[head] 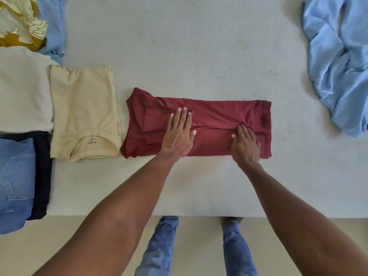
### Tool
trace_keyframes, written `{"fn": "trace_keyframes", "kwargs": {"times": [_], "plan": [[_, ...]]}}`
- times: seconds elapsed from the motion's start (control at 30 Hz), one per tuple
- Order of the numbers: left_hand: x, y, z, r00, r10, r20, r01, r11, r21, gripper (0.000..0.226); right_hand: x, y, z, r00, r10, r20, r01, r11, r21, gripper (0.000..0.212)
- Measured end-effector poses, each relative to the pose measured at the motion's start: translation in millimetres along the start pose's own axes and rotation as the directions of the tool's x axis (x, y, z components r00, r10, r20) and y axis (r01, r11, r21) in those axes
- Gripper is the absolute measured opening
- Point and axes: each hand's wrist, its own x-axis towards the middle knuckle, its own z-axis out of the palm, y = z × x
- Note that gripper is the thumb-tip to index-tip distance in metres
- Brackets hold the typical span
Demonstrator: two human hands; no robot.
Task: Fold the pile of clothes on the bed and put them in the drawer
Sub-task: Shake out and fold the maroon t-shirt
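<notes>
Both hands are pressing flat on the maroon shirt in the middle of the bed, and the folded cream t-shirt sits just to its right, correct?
Not quite. In the head view the left hand and right hand do press flat on the maroon shirt, but the folded cream t-shirt sits just to its left, not its right.

The maroon T-shirt (pixel 209 116) is soft matt knit cloth; the mattress (pixel 189 56) has a white quilted weave; the jeans (pixel 16 176) are coarse denim.

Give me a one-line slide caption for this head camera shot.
Both hands, left and right, press flat on a half-folded maroon shirt on the bed.
</notes>
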Motion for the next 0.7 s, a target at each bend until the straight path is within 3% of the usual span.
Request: {"fn": "trace_keyframes", "kwargs": {"times": [0.07, 0.13, 0.17, 0.3, 0.43, 0.53, 0.6, 0.7], "plan": [[-1.9, 21.8, 3.0, 0.999, 0.016, -0.042, -0.017, 1.0, -0.02, 0.069, 7.0, 23.1, -11.5, 0.995, -0.092, -0.032, 0.09, 0.994, -0.06, 0.052], [-1.2, 54.8, 9.2, 0.996, 0.044, -0.077, -0.046, 0.999, -0.018, 0.071, 17.8, 59.0, -23.8, 0.961, -0.272, 0.047, 0.276, 0.948, -0.157, 0.051], [0.2, 68.0, 11.3, 0.996, 0.044, -0.078, -0.047, 0.998, -0.035, 0.072, 25.5, 73.3, -29.5, 0.953, -0.295, 0.07, 0.303, 0.938, -0.168, 0.049], [12.3, 146.0, 27.4, 0.996, 0.078, 0.035, -0.073, 0.99, -0.124, 0.084, 58.4, 129.7, -63.3, 0.972, -0.234, -0.024, 0.234, 0.972, 0.0, 0.033], [35.1, 223.6, 55.1, 0.984, 0.045, 0.173, 0.0, 0.968, -0.249, 0.117, 113.3, 150.2, -100.7, 0.985, -0.068, 0.158, 0.047, 0.99, 0.131, 0.026], [42.3, 250.8, 73.5, 0.974, -0.066, 0.217, 0.108, 0.976, -0.189, 0.133, 146.6, 130.9, -115.5, 0.975, -0.18, 0.129, 0.169, 0.981, 0.092, 0.024], [41.7, 255.3, 80.2, 0.972, -0.108, 0.21, 0.134, 0.984, -0.115, 0.136, 158.9, 110.8, -115.5, 0.943, -0.293, 0.159, 0.262, 0.946, 0.191, 0.039], [41.0, 253.4, 80.2, 0.976, -0.109, 0.188, 0.128, 0.988, -0.09, 0.12, 169.4, 93.6, -106.1, 0.886, -0.369, 0.279, 0.341, 0.929, 0.147, 0.056]]}}
